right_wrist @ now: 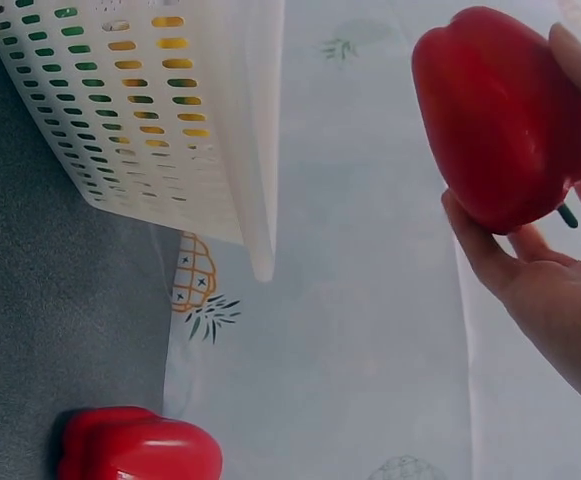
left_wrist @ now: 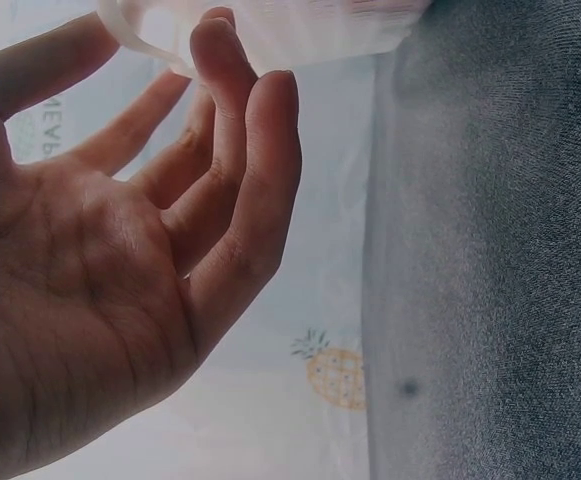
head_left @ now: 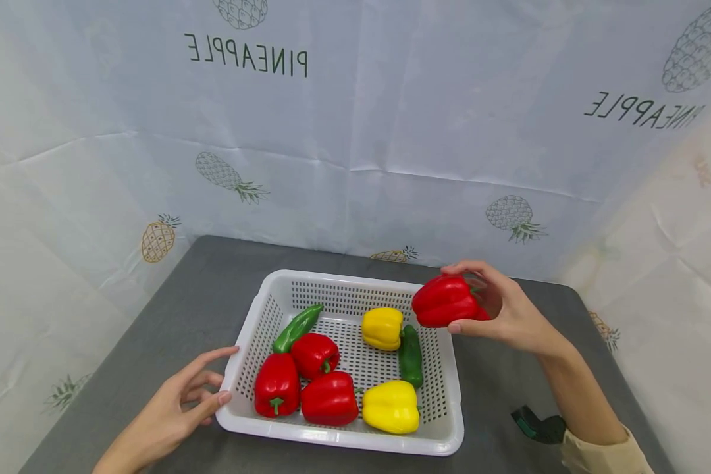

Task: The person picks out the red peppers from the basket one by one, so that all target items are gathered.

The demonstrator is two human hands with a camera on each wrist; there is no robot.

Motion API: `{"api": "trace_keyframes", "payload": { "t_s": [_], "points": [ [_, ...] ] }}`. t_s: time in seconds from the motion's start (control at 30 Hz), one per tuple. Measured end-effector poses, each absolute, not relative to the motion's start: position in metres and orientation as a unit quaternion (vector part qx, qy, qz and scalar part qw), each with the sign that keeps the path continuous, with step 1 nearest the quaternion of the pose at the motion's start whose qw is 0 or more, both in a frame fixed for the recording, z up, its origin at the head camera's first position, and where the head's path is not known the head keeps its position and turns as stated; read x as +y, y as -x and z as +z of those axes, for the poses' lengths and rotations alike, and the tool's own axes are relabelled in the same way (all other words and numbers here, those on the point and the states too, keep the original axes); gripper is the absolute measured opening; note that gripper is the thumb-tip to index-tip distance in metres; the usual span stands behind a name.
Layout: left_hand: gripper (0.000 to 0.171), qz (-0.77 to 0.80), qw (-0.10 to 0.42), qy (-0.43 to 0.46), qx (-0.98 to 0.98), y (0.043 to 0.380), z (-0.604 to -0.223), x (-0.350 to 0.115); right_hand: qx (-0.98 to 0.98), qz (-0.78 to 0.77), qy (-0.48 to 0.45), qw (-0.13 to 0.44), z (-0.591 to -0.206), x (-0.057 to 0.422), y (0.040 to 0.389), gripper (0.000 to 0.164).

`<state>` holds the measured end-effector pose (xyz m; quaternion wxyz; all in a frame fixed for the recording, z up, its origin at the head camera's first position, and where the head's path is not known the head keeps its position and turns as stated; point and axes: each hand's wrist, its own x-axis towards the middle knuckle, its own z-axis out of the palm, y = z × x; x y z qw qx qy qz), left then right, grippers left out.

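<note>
My right hand (head_left: 500,313) grips a red bell pepper (head_left: 444,301) between thumb and fingers, raised over the right rim of a white plastic basket (head_left: 343,442). The right wrist view shows this pepper's stem side turned toward the palm. At the basket's left rim is my left hand (head_left: 174,401), thumb and index fingertips right at the edge, fingers loosely bent and spread. Inside the basket lie red bell peppers (head_left: 330,399), yellow bell peppers (head_left: 391,407), a long green pepper (head_left: 298,328) and a dark green cucumber (head_left: 411,357).
Another red bell pepper (right_wrist: 140,445) lies on the dark grey table (head_left: 201,289) outside the basket, mostly hidden behind my right hand in the head view. A small black and green object (head_left: 536,424) shows beside the right forearm. Pineapple-print cloth (head_left: 355,131) hangs behind the table.
</note>
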<state>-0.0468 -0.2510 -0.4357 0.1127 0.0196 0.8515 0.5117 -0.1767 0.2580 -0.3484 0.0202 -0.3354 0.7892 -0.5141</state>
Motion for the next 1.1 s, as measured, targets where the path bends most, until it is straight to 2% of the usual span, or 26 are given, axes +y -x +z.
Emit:
{"api": "trace_keyframes", "payload": {
  "t_s": [0.27,0.63,0.93,1.1],
  "points": [
    [0.072,0.508,0.112,-0.012,0.854,0.046,-0.436,-0.250,0.772,-0.538,0.338,0.013,-0.350,0.263,0.174,0.070],
    [0.072,0.503,0.109,-0.014,0.857,0.046,-0.436,-0.250,0.763,-0.549,0.341,0.027,-0.348,0.268,0.171,0.073],
    [0.073,0.502,0.109,-0.009,0.858,0.046,-0.437,-0.250,0.755,-0.572,0.319,0.016,-0.347,0.269,0.170,0.076],
    [0.072,0.505,0.109,-0.012,0.856,0.046,-0.438,-0.251,0.748,-0.577,0.326,0.014,-0.348,0.270,0.167,0.071]
  ]
}}
